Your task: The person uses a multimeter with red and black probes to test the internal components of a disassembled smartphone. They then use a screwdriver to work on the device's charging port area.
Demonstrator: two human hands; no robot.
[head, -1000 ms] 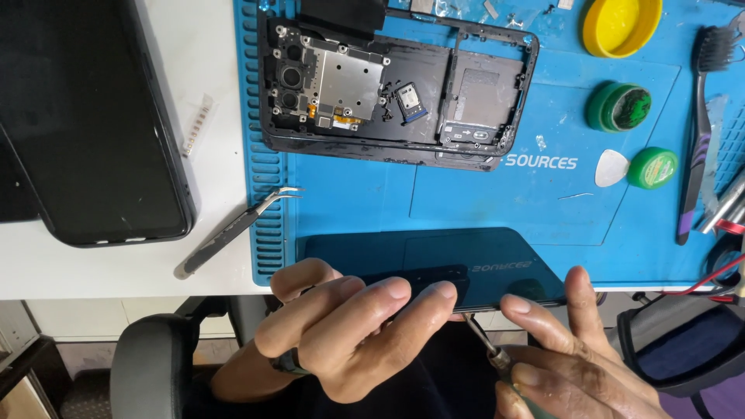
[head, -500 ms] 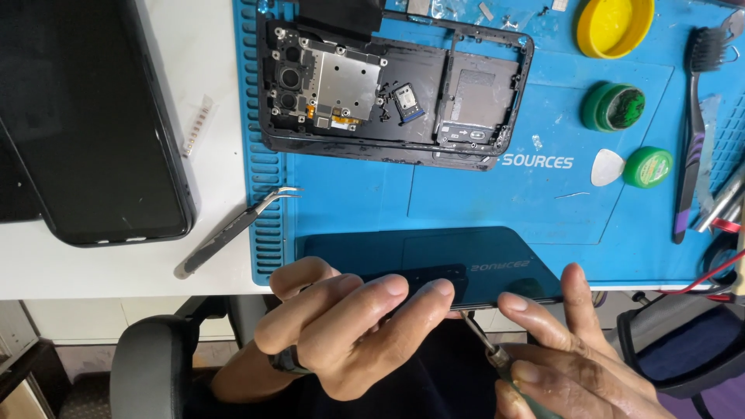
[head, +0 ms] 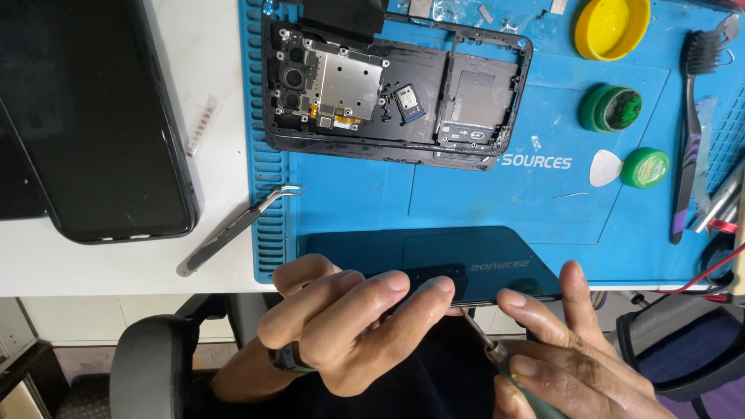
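My left hand grips the near edge of a glossy dark phone panel that lies on the blue work mat at the table's front edge. My right hand holds a small screwdriver, whose thin tip touches the panel's near edge just right of my left fingertips. Farther back on the mat lies an opened phone frame with its circuit board and metal shields exposed.
Curved tweezers lie across the mat's left edge. A dark phone rests face up on the white table at left. On the right are a yellow lid, two green tins, a white pick and a brush.
My hands hold nearly the same pose. The view has shifted slightly, and the screwdriver tip sits a touch closer to the panel's edge.
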